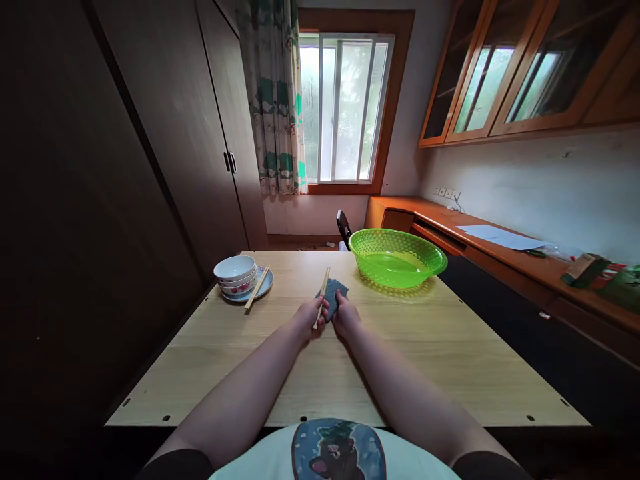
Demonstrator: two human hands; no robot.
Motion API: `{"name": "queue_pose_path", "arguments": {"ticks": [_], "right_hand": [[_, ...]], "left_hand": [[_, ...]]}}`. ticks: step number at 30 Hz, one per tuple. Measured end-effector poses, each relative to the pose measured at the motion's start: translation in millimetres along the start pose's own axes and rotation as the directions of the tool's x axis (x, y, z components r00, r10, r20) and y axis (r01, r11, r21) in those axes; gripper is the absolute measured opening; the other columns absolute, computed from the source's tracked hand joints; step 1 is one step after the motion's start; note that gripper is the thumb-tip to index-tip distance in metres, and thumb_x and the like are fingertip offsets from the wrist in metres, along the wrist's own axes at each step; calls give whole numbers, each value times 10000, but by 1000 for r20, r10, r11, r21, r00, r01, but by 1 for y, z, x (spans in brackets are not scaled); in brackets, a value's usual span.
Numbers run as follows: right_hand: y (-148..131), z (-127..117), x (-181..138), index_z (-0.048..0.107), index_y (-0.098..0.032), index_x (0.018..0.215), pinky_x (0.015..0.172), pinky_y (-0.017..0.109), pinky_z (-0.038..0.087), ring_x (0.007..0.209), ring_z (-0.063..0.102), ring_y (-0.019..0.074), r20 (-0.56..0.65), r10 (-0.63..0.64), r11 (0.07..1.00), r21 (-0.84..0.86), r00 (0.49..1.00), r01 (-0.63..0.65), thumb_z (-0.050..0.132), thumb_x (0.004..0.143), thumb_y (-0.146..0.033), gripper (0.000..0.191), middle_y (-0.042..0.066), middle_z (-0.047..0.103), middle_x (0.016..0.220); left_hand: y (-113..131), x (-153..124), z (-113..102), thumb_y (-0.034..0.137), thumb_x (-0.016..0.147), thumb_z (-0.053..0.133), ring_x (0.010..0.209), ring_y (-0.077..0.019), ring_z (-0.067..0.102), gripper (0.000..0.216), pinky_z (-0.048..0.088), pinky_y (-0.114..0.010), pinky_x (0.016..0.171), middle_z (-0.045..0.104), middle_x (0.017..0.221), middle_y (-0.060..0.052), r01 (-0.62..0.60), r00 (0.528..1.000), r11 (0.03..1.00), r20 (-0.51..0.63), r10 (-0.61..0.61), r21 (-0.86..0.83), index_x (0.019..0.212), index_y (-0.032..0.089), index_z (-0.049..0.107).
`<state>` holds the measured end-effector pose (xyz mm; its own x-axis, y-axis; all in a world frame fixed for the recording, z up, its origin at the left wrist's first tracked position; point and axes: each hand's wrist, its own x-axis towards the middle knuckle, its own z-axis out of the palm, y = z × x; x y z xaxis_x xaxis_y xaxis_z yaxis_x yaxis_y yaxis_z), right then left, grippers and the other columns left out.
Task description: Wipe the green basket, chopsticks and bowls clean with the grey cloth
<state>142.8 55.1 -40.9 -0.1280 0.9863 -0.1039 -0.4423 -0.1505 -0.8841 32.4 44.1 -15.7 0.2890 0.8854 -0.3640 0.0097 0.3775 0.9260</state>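
Note:
Over the middle of the table, my left hand [311,313] is closed around a pair of chopsticks [325,284], which point up and away from me. Beside it, my right hand [347,313] grips a grey-blue cloth [334,293] between thumb and fingers. The cloth lies right behind the chopsticks, close against my left fingers. To the left, a stack of white bowls [236,270] with a red floral pattern sits on a plate [267,283]. More chopsticks [257,288] rest across that plate's right rim, their near ends hanging over it.
A translucent green plastic basin [397,260] stands at the table's far right corner. The wooden table [425,360] has small holes near its edges. Behind it is a dark chair [343,227]. A desk [440,217] with papers [500,237] runs along the right wall, and a dark wardrobe [165,133] lines the left.

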Motion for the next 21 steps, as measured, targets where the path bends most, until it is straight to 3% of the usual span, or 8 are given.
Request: {"name": "queue_pose_path", "arguments": {"ticks": [3,8,12,17,21], "right_hand": [[5,3,-10,537,-233,1056,534,270,494,543,565,149,-16,-66,989,131,998,68,348,944,-525,365,-9,606,675],[2,3,-18,591,-224,1100,525,282,493,531,545,149,194,-35,996,83,980,19,321,891,-672,563,0,593,678],[8,3,-16,586,-208,1169,466,271,474,434,506,138,246,-11,1000,3,969,11,603,808,-526,482,-70,463,505],[14,-2,-12,624,-174,1065,379,249,435,369,446,99,129,-34,999,-9,991,36,745,705,-394,439,-69,523,495],[4,-12,-1,627,-176,951,421,257,478,465,571,130,-60,-175,982,68,983,179,805,619,-339,410,-9,662,642]], "left_hand": [[-11,-1,2,585,856,429,320,-55,295,389,185,-185,371,452,538,63,16,1000,998,3,-16,-64,809,200,460],[-15,-3,-7,520,858,451,316,-54,310,319,204,-190,357,463,542,66,-48,999,993,-15,47,-110,823,203,458],[-14,-4,-7,422,832,512,322,-54,347,235,235,-194,345,512,555,45,-96,995,991,-17,95,-90,842,187,492],[-12,-10,-5,403,783,587,366,-72,447,256,334,-200,370,556,586,21,-90,995,995,28,92,-48,855,166,523],[-15,-10,-9,433,783,597,403,-72,480,289,369,-200,398,553,620,30,-114,987,994,116,112,8,845,160,526]]}}
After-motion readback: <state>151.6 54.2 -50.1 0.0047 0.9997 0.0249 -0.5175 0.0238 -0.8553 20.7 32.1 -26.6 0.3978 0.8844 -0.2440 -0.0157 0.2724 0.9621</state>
